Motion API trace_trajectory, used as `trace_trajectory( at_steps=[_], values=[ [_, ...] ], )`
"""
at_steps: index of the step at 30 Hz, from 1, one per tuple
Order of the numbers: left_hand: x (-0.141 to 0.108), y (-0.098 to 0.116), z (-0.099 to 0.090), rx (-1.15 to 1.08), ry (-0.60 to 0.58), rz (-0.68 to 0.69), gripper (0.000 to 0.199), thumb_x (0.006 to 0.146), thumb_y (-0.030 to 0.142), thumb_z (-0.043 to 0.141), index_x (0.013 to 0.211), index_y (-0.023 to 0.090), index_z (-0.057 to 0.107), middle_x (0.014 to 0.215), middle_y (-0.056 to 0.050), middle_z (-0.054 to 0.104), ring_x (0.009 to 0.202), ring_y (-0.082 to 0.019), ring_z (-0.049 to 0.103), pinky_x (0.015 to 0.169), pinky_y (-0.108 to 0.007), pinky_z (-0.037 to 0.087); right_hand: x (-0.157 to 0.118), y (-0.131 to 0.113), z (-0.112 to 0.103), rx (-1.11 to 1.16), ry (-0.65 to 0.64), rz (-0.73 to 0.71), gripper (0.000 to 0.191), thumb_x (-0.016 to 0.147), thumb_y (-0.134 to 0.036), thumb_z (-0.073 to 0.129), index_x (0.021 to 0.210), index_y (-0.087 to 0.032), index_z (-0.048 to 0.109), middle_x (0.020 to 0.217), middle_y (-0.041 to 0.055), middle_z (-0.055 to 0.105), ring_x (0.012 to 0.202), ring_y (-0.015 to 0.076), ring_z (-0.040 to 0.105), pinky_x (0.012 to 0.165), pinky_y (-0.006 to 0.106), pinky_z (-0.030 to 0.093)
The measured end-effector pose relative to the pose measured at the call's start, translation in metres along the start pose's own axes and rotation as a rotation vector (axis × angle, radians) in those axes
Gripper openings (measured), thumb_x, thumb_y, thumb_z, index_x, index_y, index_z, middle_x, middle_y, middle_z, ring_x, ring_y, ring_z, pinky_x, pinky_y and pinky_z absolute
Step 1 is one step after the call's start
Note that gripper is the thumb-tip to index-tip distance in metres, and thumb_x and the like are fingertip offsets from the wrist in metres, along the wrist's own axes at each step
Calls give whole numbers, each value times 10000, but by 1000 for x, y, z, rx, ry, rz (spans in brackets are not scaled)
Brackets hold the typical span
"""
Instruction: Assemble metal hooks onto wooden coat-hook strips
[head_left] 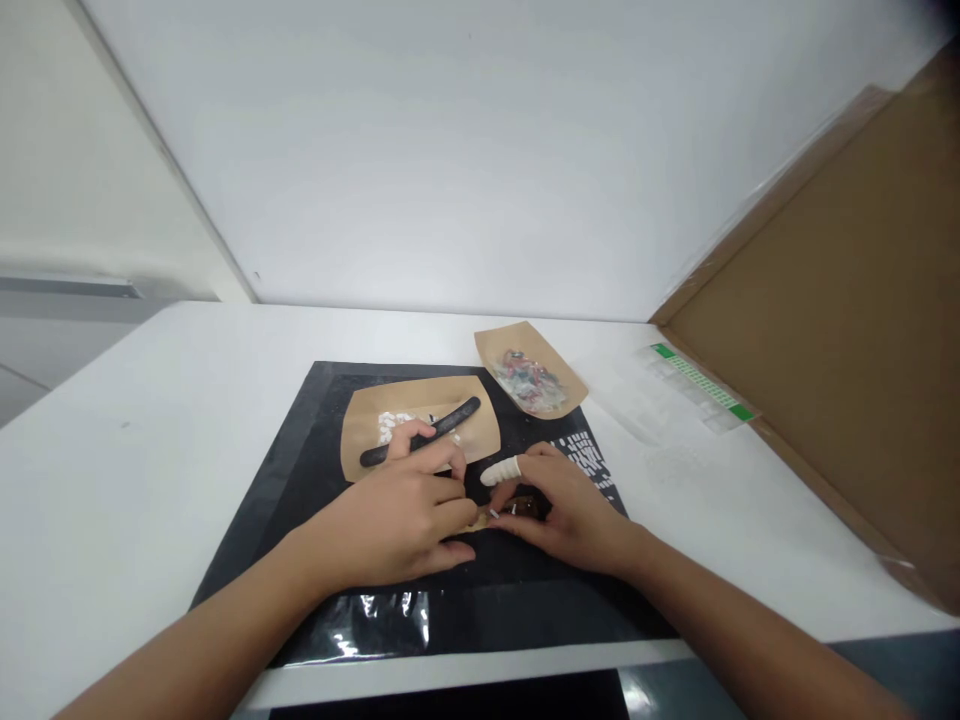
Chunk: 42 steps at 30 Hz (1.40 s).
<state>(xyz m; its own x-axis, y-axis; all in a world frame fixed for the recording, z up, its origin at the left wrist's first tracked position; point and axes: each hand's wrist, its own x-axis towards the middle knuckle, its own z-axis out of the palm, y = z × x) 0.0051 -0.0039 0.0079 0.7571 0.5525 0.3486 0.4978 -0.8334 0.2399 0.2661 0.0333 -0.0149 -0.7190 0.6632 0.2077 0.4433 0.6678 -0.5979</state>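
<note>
A curved black nail file (456,416) is tucked between the upper fingers of my left hand (405,515), reaching across a paper tray (361,405). The same hand's thumb and lower fingers close at a narrow tan strip (482,519); their contact is partly hidden. My right hand (570,505) faces it, with a white finger cot (500,470) on one finger. Its thumb and a finger pinch a tiny white piece (494,514) by the strip's end. Under the right palm shows a shiny dark brown item (534,505), partly covered. White bits (391,425) lie in the tray.
A second paper tray (491,348) holds small clear packets (532,385). Rows of small white pieces (589,455) lie on the black mat (300,470). Clear plastic with a green-printed strip (701,382) rests on the white table (187,430). A cardboard panel (847,300) stands at right.
</note>
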Motion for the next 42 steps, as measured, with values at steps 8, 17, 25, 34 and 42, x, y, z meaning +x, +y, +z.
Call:
trace_trajectory(
  at_steps=[8,17,25,34,42],
  values=[
    [-2,-6,-1,-1,-1,11,175,963,361,726,927,192,693,790,-41,722,1117,-284,592,1016,-432,418,0,0,4,-44,30,-12,183,924,-390,785,961,-246,678,866,9,728,803,212,576,796,352,397],
    [-6,-13,-9,-6,-9,-30,171,946,344,745,1022,191,733,831,-53,743,1124,-289,596,961,-406,437,4,-8,3,-22,14,56,180,911,-302,787,963,-236,628,904,-7,749,856,220,589,858,367,400],
    [-5,-12,-12,-2,-7,-31,90,993,253,674,1003,190,738,788,-38,736,1078,-268,611,972,-420,426,0,-3,1,-6,-36,2,265,919,-369,797,1093,-241,642,1045,8,759,916,215,611,905,374,394],
    [-7,-15,-14,-36,-10,19,264,1030,237,622,777,186,678,699,-21,684,1002,-224,621,947,-355,456,-1,-3,-3,-11,-70,-14,212,953,-319,755,1121,-244,650,1058,3,766,917,195,651,947,377,378],
    [-8,-14,-14,-16,-14,-1,318,1058,253,586,752,195,653,720,9,690,1016,-217,627,1111,-468,332,-1,-4,-4,-36,-61,-3,233,939,-350,761,1119,-249,654,1057,13,779,941,214,677,949,395,416]
  ],
)
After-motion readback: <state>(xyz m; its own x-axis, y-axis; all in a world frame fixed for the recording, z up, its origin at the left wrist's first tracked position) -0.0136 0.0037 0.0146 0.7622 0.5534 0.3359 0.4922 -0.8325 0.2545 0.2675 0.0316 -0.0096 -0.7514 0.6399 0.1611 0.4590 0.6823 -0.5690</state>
